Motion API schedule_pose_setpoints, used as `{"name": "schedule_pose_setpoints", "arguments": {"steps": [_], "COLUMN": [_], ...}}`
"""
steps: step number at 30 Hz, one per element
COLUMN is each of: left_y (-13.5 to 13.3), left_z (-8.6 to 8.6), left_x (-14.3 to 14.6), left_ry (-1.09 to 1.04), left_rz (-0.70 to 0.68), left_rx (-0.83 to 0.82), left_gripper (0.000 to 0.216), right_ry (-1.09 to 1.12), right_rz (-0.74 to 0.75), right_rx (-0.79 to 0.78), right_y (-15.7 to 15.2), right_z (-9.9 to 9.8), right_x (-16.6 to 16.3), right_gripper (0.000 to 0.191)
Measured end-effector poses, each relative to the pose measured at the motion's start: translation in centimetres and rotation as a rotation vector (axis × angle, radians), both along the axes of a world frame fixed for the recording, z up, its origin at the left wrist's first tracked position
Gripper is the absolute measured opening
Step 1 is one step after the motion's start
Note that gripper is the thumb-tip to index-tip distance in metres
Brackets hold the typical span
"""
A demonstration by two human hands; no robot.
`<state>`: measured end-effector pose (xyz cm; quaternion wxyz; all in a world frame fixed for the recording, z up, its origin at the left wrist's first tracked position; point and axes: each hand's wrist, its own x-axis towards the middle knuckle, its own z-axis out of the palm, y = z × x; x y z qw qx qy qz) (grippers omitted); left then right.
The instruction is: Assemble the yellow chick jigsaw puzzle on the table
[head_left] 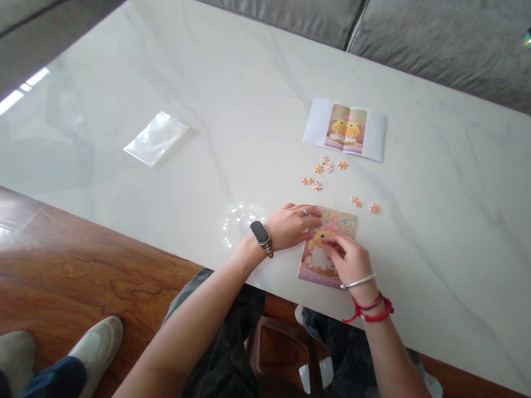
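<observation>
A small jigsaw puzzle [321, 261] with a yellow animal picture and a pink border lies near the table's front edge. My left hand [291, 225], with a ring and a black wrist band, rests at its upper left side, fingers stretched out over the pieces. Over the puzzle's middle, my right hand [350, 258] has thumb and forefinger pinched together. Whatever is between those fingertips is too small or hidden to make out. Just beyond the puzzle are several loose puzzle pieces [318, 169], with more loose pieces [374, 208] to the right.
A creased reference sheet [374, 136] with the same picture lies behind the loose pieces. To the left, a clear plastic bag [157, 138] is on the white marble-look table [234, 104]. A grey sofa [431, 42] borders the far side. Another person's shoes [98, 347] show at lower left.
</observation>
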<state>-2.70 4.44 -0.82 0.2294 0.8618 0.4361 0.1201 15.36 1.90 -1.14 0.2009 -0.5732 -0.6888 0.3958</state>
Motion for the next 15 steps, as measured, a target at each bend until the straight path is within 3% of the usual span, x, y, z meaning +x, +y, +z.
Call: {"name": "schedule_pose_setpoints", "arguments": {"steps": [5,9,12,15], "left_y": [0.11,0.13,0.15,0.19], "left_z": [0.16,0.32,0.36,0.26], "left_x": [-0.06,-0.06,0.00,0.04], "left_ry": [0.010,0.003,0.001,0.005], "left_rz": [0.006,-0.003,-0.004,-0.001], "left_rx": [-0.020,-0.037,-0.045,-0.043], "left_gripper": [0.027,0.027,0.026,0.026], "right_ry": [0.251,0.315,0.221,0.130], "right_rz": [-0.087,-0.168,-0.204,-0.145], "right_rx": [-0.254,-0.417,-0.388,-0.272], "right_y": [-0.39,-0.60,-0.74,-0.89], "right_z": [-0.23,-0.31,-0.29,-0.28], "right_x": [0.23,0.35,0.14,-0.15], "right_gripper": [0.026,0.020,0.020,0.026]}}
